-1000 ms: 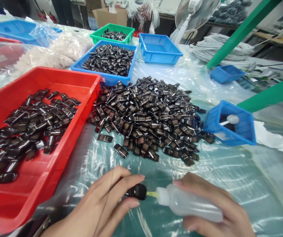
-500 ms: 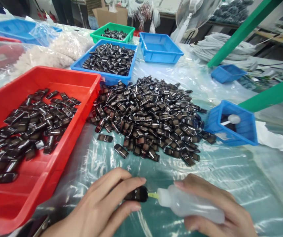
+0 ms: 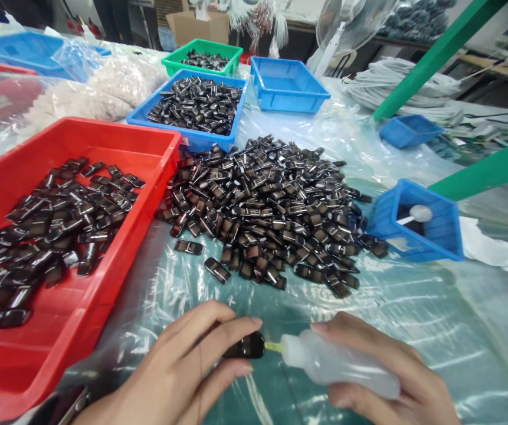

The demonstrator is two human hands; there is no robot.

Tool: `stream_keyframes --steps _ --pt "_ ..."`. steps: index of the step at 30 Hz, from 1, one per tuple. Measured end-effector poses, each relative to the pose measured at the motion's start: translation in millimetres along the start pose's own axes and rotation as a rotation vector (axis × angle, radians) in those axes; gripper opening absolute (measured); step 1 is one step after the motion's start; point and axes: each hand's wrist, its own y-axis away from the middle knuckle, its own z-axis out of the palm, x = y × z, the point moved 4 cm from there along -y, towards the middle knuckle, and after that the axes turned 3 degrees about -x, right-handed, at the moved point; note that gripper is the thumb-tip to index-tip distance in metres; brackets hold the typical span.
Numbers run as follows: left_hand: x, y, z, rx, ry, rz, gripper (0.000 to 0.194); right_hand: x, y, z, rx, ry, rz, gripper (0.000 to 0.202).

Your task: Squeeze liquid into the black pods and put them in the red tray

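Between the thumb and fingers of my left hand (image 3: 196, 360) is a small glossy black plastic piece (image 3: 248, 346), its rounded end pointing right. My right hand (image 3: 382, 369) is wrapped around a translucent squeeze bottle (image 3: 340, 360) lying nearly level. The bottle's thin yellowish tip (image 3: 274, 347) meets or almost meets the end of the black piece; I cannot tell whether they touch. Just beyond my hands spreads a large pile of similar black pieces (image 3: 271, 206) on the plastic-covered table (image 3: 395, 307).
At left stands a red tray (image 3: 147, 221) with more black pieces. Behind the pile are a filled blue tray (image 3: 209, 140), a green tray (image 3: 167, 64) and another blue tray (image 3: 289, 101). A small blue bin (image 3: 431, 248) holding a white spoon (image 3: 419, 213) sits right, beside green posts (image 3: 488, 170).
Hardly anything differs. The squeeze bottle and my right hand have shifted very slightly left, while my left hand keeps its hold on the black piece.
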Motion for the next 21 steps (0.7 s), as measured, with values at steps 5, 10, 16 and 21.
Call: stream_keyframes --steps 5,10,16,21 --pt "-0.1 -1.6 -0.7 -0.017 0.016 -0.038 0.03 -0.2 0.1 1.4 0.0 -0.013 0.028 0.037" --pt "0.8 0.0 0.4 -0.028 0.012 -0.025 0.03 0.3 -0.2 0.8 0.012 -0.009 0.022 0.037" --pt "-0.4 -1.3 -8.1 0.062 -0.089 -0.117 0.029 8.2 4.0 -7.1 0.108 0.059 0.11 0.032" --pt "2.3 -1.4 -19.0 0.259 -0.052 -0.228 0.028 20.1 -2.4 -0.6 0.151 -0.023 0.191 0.035"
